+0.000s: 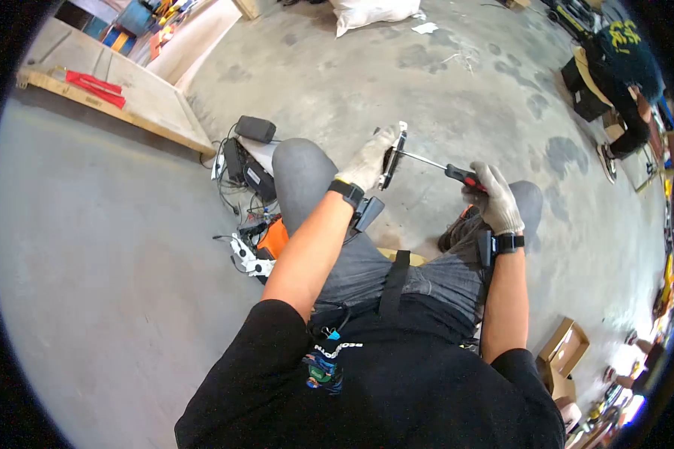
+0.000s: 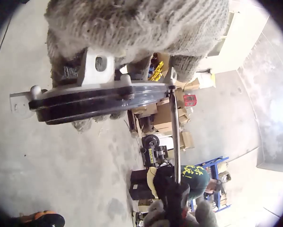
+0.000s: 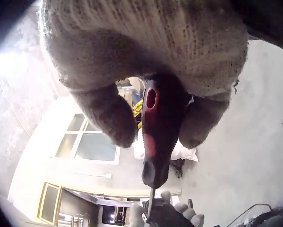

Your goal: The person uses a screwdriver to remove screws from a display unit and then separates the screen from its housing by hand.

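Note:
My gloved left hand (image 1: pixel 371 159) grips a flat black-and-white housing (image 2: pixel 94 104) with white slotted mounting tabs and a dark layered rim. In the head view the housing (image 1: pixel 394 156) is held edge-up in front of my left knee. My gloved right hand (image 1: pixel 496 200) holds a screwdriver (image 1: pixel 465 177) by its black-and-red handle, level with the housing. The metal shaft (image 2: pixel 176 142) reaches across, its tip right at a screw spot on one end of the rim. In the right wrist view, thumb and fingers are spread around the handle (image 3: pixel 158 127).
Black power adapters (image 1: pixel 258 179) and cables lie on the floor beside my left knee. A wooden bench (image 1: pixel 120 105) with a red item stands at far left. At far right a person (image 1: pixel 625 75) bends over boxes. An open cardboard box (image 1: pixel 565 348) sits at lower right.

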Motion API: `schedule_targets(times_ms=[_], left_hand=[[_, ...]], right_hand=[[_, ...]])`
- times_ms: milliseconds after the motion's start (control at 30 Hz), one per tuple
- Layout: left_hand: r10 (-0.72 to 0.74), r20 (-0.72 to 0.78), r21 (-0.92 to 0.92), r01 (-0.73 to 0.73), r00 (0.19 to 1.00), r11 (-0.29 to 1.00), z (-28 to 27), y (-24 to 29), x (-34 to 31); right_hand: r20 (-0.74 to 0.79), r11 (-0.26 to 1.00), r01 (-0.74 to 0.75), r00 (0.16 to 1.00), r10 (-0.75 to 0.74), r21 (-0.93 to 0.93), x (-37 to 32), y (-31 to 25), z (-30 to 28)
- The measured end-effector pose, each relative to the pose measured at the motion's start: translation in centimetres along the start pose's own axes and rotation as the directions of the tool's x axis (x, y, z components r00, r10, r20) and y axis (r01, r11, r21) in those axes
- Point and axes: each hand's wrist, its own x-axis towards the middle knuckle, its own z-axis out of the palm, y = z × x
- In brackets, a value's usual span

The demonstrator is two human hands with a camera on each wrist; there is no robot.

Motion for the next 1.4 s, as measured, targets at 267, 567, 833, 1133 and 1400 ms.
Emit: schedule_targets(times_ms=[267, 567, 833, 1133, 1400], left_hand=[[-0.04, -0.022, -0.098, 0.037, 0.999, 0.994, -0.1, -0.3, -0.4], [0.001, -0.105, -0.137, -0.015, 0.995, 0.99, 2.4, 2.1, -2.0], [-0.045, -0.124, -0.141, 0.027, 0.991, 0.99, 0.2, -0.2, -2.3], [-0.185, -0.197, -0.169, 0.152, 0.963, 0.974, -0.7, -2.7, -2.5], [-0.14, -0.129, -0.113, 0.125, 0.982, 0.986, -1.5, -3.2, -1.3]], right_hand=[[-0.009, 0.99, 0.123, 0.992, -0.122, 0.069, 1.4, 1.5, -1.6], [0.126, 0.996, -0.093, 0.988, 0.09, 0.012, 0.3, -0.6, -2.0], [0.085, 0.991, 0.107, 0.99, -0.114, 0.081, 1.1, 1.0, -1.4], [0.08, 0.973, -0.109, 0.989, 0.127, -0.206, 0.9, -0.2, -1.2], [0.082, 0.993, -0.064, 0.994, 0.072, -0.101, 2.8, 1.2, -1.1]])
